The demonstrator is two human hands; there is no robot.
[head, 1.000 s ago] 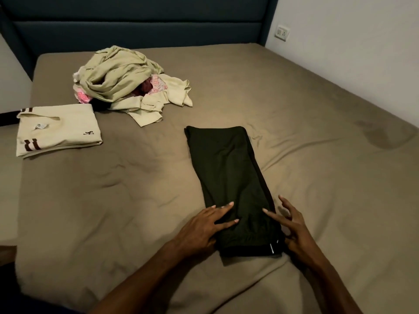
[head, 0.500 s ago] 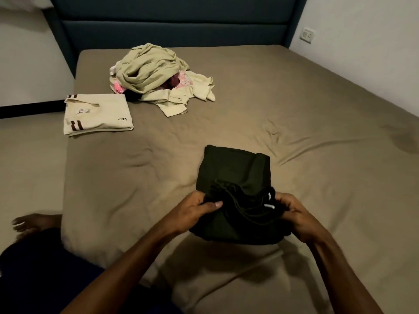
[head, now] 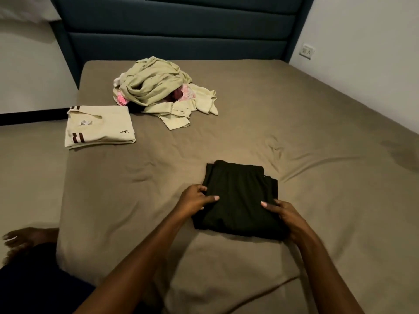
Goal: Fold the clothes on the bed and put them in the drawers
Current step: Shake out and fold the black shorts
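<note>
A dark green garment [head: 240, 196] lies folded into a compact rectangle on the brown bed [head: 317, 155], near the front. My left hand [head: 195, 200] grips its left edge, thumb on top and fingers curled at the side. My right hand [head: 285, 214] holds the near right corner, with its thumb pressed on the cloth. A folded cream shirt with brown stripes [head: 99, 125] sits at the bed's left edge. An unfolded pile of pale green and pink clothes [head: 156, 87] lies near the head of the bed.
A dark blue headboard [head: 176, 30] stands behind the bed, and a white wall with a socket [head: 307, 51] runs along the right. Beige floor lies to the left, where my bare foot [head: 20, 236] shows. No drawers are in view.
The long dark garment has been folded over on itself into a short rectangle. Both hands lifted its near end away from me and now hold its sides. The camera tilted up and left.
</note>
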